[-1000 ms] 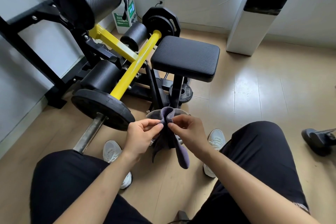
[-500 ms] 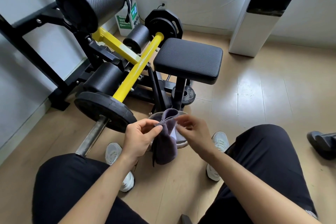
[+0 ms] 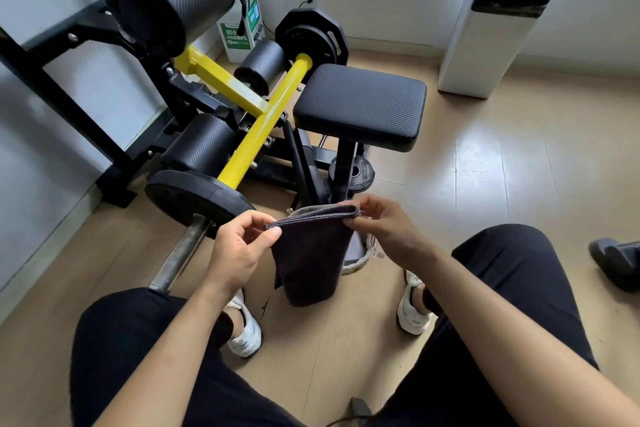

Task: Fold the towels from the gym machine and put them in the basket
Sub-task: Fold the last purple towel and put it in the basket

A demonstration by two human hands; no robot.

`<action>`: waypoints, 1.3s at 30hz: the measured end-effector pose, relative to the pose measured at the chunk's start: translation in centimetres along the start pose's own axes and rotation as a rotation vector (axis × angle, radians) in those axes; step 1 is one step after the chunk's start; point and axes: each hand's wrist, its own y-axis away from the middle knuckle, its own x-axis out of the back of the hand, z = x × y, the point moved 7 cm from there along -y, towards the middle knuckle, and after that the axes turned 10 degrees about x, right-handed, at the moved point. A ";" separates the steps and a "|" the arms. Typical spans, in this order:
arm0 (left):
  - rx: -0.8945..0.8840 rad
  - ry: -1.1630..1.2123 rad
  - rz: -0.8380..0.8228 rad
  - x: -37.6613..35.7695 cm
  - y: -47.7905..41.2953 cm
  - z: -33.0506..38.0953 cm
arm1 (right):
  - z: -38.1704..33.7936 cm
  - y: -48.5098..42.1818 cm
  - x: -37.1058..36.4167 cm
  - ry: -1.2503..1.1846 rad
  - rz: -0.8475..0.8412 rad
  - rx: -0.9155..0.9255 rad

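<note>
- Two hands hold one dark grey towel (image 3: 311, 253) in the air, in front of the near edge of the gym machine's black seat pad (image 3: 360, 104) and between the person's knees.
- The left hand (image 3: 239, 250) pinches the towel's upper left corner between the thumb and the curled forefinger. Its palm is turned inward and the other fingers are curled below.
- The right hand (image 3: 384, 225) pinches the right end of the same top edge with the thumb and fingertips. The wrist is bent and the back of the hand faces up.
- The top edge runs taut and almost level from one hand to the other, with doubled layers showing along it. The rest hangs straight down as a narrow panel, and its lower end is above the floor between the left shoe (image 3: 246, 333) and the right shoe (image 3: 412, 312).
- The basket (image 3: 355, 267) stands on the floor just behind the hanging towel, at the foot of the seat post. Only its right rim and a little of the inside show, and I cannot tell whether the cloth touches it.
- Half a second ago the hands were close together and the cloth was bunched in a hump between them. They have since drawn apart, pulling the top edge flat and straight.
- A second ago a loose tail hung below the right hand, and it is now gathered into the single panel.
</note>
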 end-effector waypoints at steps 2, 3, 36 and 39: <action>0.008 0.008 0.019 0.2 -0.1 -0.1 | -0.4 0.1 -0.5 -0.013 -0.005 0.019; 0.012 0.016 0.017 0.2 0.0 -0.2 | -0.4 0.1 -0.7 -0.023 -0.001 0.023; -0.187 0.061 -0.113 -1.8 0.5 3.5 | 4.8 1.1 -2.8 0.440 -0.394 -0.241; -0.190 0.133 0.006 1.0 -0.2 2.7 | 6.4 1.2 -2.2 0.625 -0.422 -0.291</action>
